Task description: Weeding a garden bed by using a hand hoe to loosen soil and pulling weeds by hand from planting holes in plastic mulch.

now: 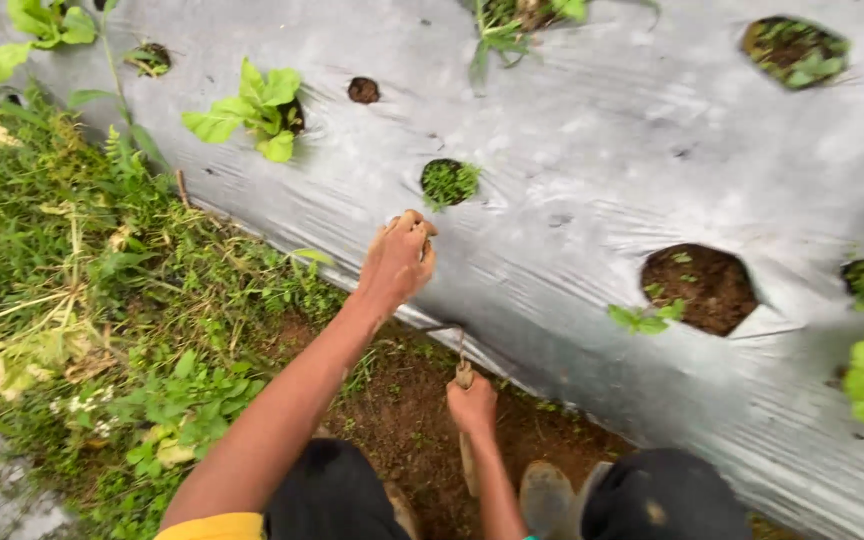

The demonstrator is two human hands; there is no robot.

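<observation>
Just below the weed-filled planting hole (449, 182) in the silver mulch sheet (592, 150), the left hand (399, 258) lay fisted on the plastic, contents hidden. Nearer the body, the right hand (472, 405) gripped a wooden-handled hand tool (463, 372), shaft pointing up toward that hole, blade at the sheet's edge.

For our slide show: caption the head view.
Left hand reaches a weedy hole in plastic mulch; right hand grips a wooden-handled tool.

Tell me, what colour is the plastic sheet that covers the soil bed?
The plastic sheet is silver-grey, seen in the head view.
</observation>
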